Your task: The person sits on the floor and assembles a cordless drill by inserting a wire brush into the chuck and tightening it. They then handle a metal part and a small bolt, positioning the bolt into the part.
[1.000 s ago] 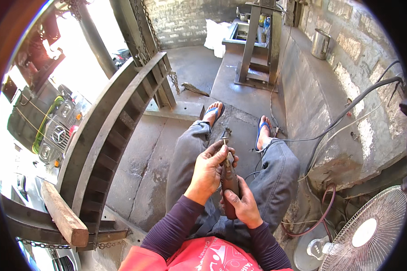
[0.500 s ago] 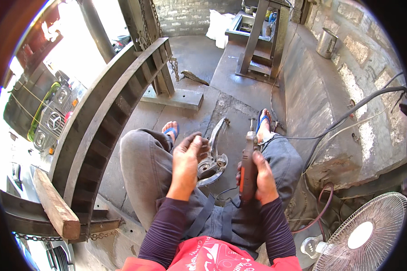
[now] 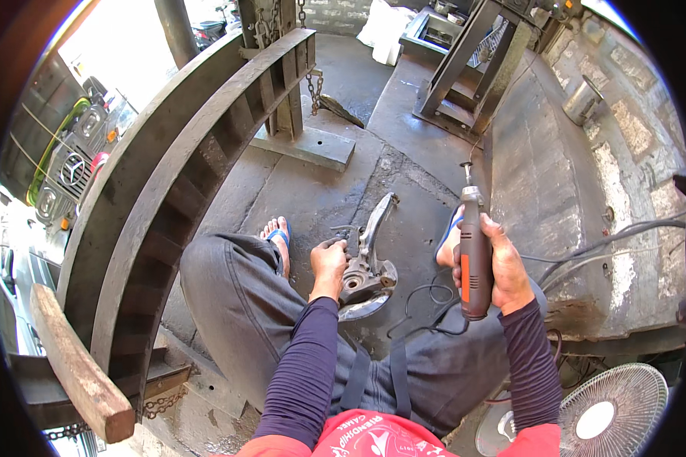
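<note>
Between my feet a metal steering knuckle (image 3: 370,263) rests on the floor, with a long curved arm pointing away from me and a pale curved plate at its near side. My left hand (image 3: 329,263) is closed at its left edge, fingers curled around a part there; the fingertips are partly hidden. My right hand (image 3: 503,263) grips a rotary tool (image 3: 472,255), dark brown with an orange strip, held upright above my right knee. A thin bit with a small disc-like tip (image 3: 467,169) sticks up from its top. Its black cord (image 3: 411,316) loops down beside the knuckle.
Large curved steel beams (image 3: 179,190) rise on the left, with a wooden block (image 3: 80,365) near them. A metal frame stand (image 3: 465,76) and a concrete ledge (image 3: 541,167) lie to the far right. A fan (image 3: 613,407) stands at near right; cables (image 3: 617,240) run along the wall.
My left hand has lowered from above the knuckle onto its left edge. My right hand has moved right and up with the rotary tool. The view has shifted too.
</note>
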The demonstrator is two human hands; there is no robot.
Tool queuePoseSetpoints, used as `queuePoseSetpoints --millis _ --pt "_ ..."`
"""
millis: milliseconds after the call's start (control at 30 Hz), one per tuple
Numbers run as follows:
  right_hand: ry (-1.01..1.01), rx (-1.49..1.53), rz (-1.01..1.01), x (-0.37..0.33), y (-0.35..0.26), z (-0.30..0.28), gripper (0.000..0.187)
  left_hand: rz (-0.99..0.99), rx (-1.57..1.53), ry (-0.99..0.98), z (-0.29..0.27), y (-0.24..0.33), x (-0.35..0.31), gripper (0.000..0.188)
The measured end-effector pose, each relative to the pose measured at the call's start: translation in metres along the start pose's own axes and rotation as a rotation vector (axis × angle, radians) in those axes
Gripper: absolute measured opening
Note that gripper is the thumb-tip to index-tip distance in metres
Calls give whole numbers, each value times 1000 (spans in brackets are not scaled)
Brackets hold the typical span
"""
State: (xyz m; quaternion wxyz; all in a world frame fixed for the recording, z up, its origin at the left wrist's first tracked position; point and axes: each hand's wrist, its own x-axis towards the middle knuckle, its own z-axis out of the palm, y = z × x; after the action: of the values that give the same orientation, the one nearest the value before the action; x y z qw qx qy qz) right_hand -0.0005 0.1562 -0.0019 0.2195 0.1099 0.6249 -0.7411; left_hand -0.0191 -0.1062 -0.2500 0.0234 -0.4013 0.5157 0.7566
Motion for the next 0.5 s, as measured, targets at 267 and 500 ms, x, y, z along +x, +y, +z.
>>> queuePoseSetpoints --millis 267,500 --pt "-77 -551 256 83 6 -17 49 -74 25 -73 27 10 68 19" --pt "-279 -1351 307 115 33 -34 67 -193 99 -38 14 -16 108 29"
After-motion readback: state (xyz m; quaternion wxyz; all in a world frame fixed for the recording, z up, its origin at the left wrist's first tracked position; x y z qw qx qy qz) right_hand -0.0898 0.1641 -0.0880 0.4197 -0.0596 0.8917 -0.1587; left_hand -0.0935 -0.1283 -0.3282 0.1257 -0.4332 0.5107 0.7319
